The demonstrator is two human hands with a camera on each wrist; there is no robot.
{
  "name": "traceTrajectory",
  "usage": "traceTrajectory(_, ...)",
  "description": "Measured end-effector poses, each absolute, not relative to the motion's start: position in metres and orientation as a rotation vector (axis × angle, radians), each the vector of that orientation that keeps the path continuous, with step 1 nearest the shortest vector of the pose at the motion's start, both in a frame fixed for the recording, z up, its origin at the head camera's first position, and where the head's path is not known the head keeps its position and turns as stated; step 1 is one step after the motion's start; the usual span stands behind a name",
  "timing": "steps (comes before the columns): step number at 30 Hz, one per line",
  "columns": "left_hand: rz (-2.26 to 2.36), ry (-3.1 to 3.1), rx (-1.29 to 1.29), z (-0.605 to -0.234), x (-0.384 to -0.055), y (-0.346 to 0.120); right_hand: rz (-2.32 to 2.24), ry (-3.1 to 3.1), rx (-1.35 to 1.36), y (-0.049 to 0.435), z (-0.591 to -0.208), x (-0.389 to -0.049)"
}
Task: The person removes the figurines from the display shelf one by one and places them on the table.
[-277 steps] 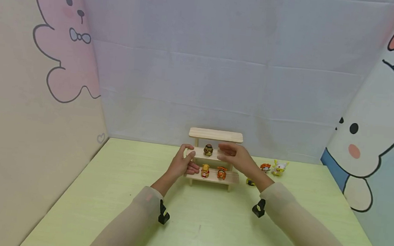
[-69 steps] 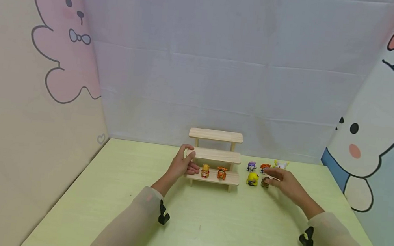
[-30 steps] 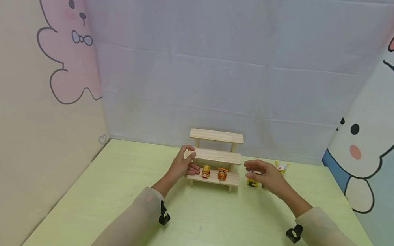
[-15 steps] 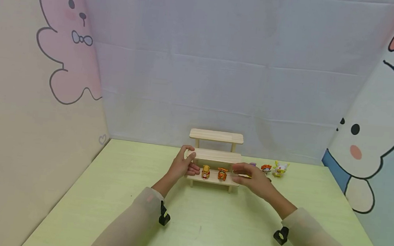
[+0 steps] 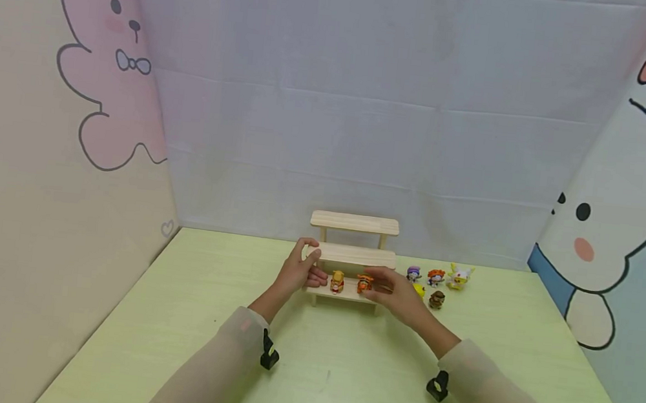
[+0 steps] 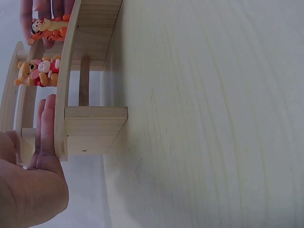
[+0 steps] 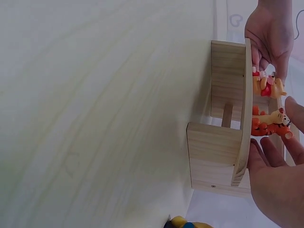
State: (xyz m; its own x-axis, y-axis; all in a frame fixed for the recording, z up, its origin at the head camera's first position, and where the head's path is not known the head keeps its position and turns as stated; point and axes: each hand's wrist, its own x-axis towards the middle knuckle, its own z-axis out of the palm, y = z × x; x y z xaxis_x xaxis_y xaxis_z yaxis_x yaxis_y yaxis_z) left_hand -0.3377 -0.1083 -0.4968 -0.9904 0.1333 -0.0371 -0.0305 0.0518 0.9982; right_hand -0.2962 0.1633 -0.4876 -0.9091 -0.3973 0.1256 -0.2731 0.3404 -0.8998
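Note:
A three-tier wooden display stand [image 5: 355, 222] stands near the back wall. My left hand [image 5: 293, 271] grips the left end of its middle tier, the other fingers reaching over the lower tier. On that lower tier sit a bear figurine [image 6: 40, 72] holding a small pink pig, and an orange tiger figurine [image 7: 270, 124]. My right hand [image 5: 401, 298] is at the tiger, finger and thumb parted on either side of its head. Other fingers of that hand extend behind it over the tier's right end, in the right wrist view.
Several figurines stand on the table right of the stand: a purple-hatted one [image 5: 413, 274], an orange-topped one [image 5: 436, 277], a white-and-yellow eared one [image 5: 459, 277] and a brown one [image 5: 437, 299]. A yellow figurine [image 5: 419, 290] is partly hidden behind my right hand.
The brown figurine, on the middle tier at first, now stands on the table at right. My right hand has since come back leftward to the tiger. The left hand keeps its hold.

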Motion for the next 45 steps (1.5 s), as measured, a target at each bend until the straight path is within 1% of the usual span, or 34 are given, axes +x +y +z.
traceTrajectory(8, 2.084, 2.186, 0.126, -0.495, -0.336, -0.108, -1.646, 2.533, -0.556, 0.149, -0.494, -0.297)
traceTrajectory(15, 2.078, 2.193, 0.108, -0.491, -0.335, -0.108, -1.643, 2.597, -0.526, 0.143, -0.491, -0.294)
traceTrajectory(37, 2.036, 2.201, 0.109, -0.482, -0.331, -0.109, -1.667, 2.602, -0.605, 0.148, -0.487, -0.291)
traceTrajectory(41, 2.024, 2.194, 0.130, -0.470, -0.323, -0.110, -1.676, 2.563, -0.632, 0.149, -0.467, -0.279)
traceTrajectory(44, 2.017, 2.190, 0.153, -0.464, -0.320, -0.111, -1.682, 2.539, -0.625, 0.152, -0.462, -0.277)
traceTrajectory(45, 2.010, 2.182, 0.155, -0.463, -0.320, -0.111, -1.687, 2.539, -0.628, 0.155, -0.466, -0.279)
